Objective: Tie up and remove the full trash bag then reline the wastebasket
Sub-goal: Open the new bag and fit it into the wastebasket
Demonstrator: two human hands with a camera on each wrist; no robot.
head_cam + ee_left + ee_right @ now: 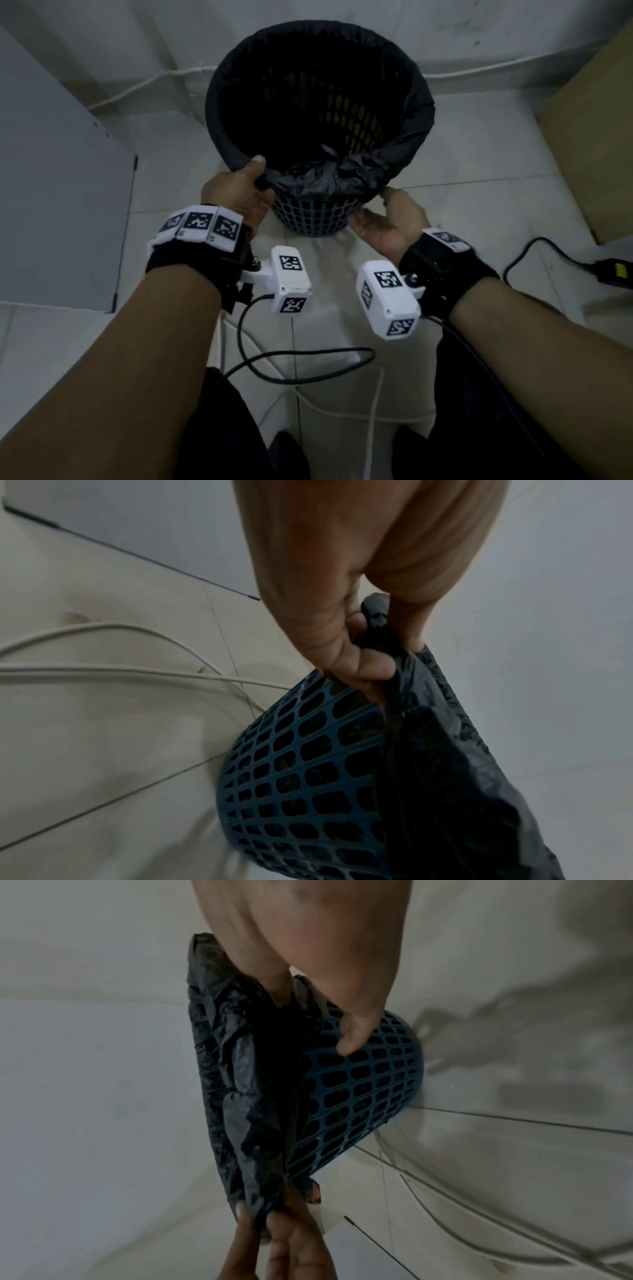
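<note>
A blue mesh wastebasket (pixel 311 216) stands on the tiled floor, lined with a black trash bag (pixel 318 178) whose edge is folded over the rim. My left hand (pixel 246 185) grips the bunched bag edge at the near left of the rim; the left wrist view shows that hand (pixel 363 653) pinching black plastic (pixel 445 777) above the mesh (pixel 301 777). My right hand (pixel 387 212) is at the near right of the rim. In the right wrist view its fingers (pixel 281 988) hook under the bag's overhang (pixel 240 1083) while the thumb lies on the mesh (pixel 369 1083). The basket's inside is dark.
A grey cabinet (pixel 51 171) stands to the left and a cardboard box (pixel 599 137) to the right. A white cable (pixel 137 85) runs along the wall. A black cable (pixel 308 370) loops on the floor near my legs, and a power adapter (pixel 613 270) lies at right.
</note>
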